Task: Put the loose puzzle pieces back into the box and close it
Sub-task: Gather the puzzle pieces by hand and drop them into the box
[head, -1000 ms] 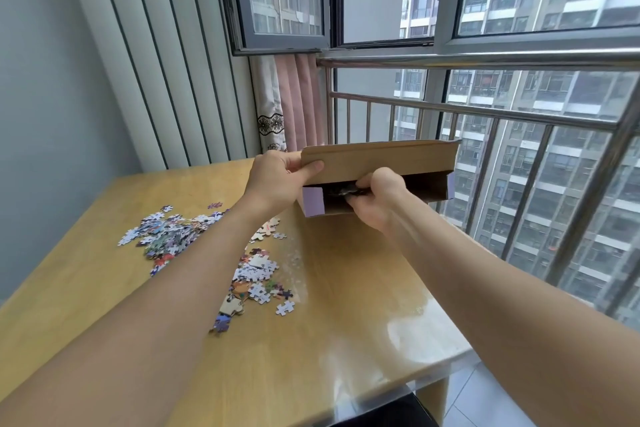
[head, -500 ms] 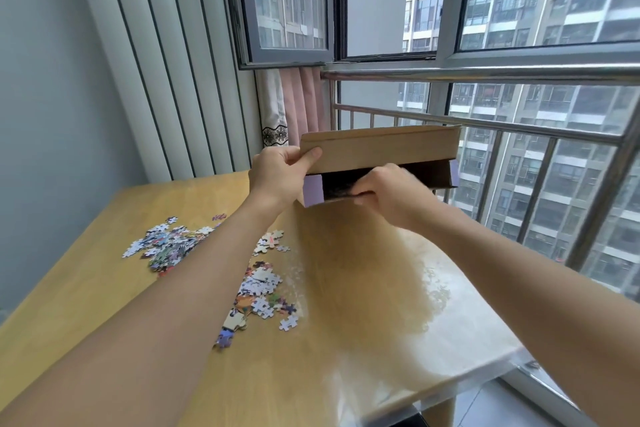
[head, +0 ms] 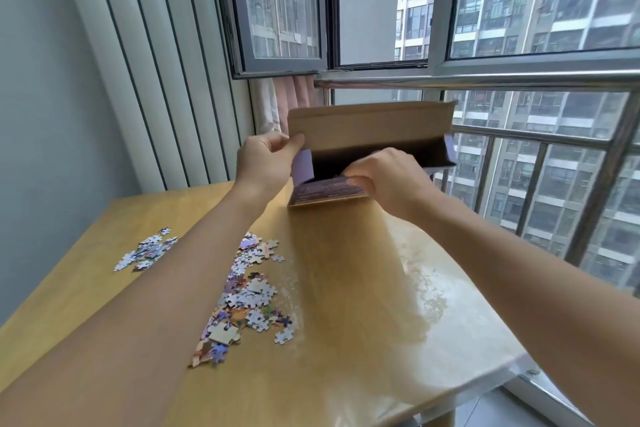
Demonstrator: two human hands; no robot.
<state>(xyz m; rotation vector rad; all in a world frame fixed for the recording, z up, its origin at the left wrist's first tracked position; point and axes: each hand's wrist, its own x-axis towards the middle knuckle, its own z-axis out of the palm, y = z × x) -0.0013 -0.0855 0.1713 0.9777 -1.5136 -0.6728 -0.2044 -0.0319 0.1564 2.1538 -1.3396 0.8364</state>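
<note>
Head view. The box [head: 370,130] is held up over the far part of the tabletop [head: 346,305], in front of the window railing [head: 519,78]. It is open: the plain brown lid flap stands raised on top, the dark interior faces the camera, and a purple printed flap [head: 329,191] hangs down at the front, its lower edge at or just above the wood.

Left hand [head: 265,163]: fingers curled, thumb pressed to the left corner of the raised lid flap, gripping the box at its left end beside the purple side panel.

Right hand [head: 388,177]: fingers curled at the box mouth, fingertips on the upper edge of the purple front flap, pinching or pulling it. Whether it also holds any pieces cannot be told; the fingers hide that spot, possibly nothing there.

Loose puzzle pieces remain on the tabletop in two groups. The larger scatter [head: 247,298] runs as a long strip from mid-table toward the near edge, just right of the left forearm, with a few pieces turned brown side up. The smaller pile [head: 147,250] lies to the left, well apart from the box and partly hidden by the left forearm.

A pink curtain [head: 298,94] hangs behind the box at the window corner.
</note>
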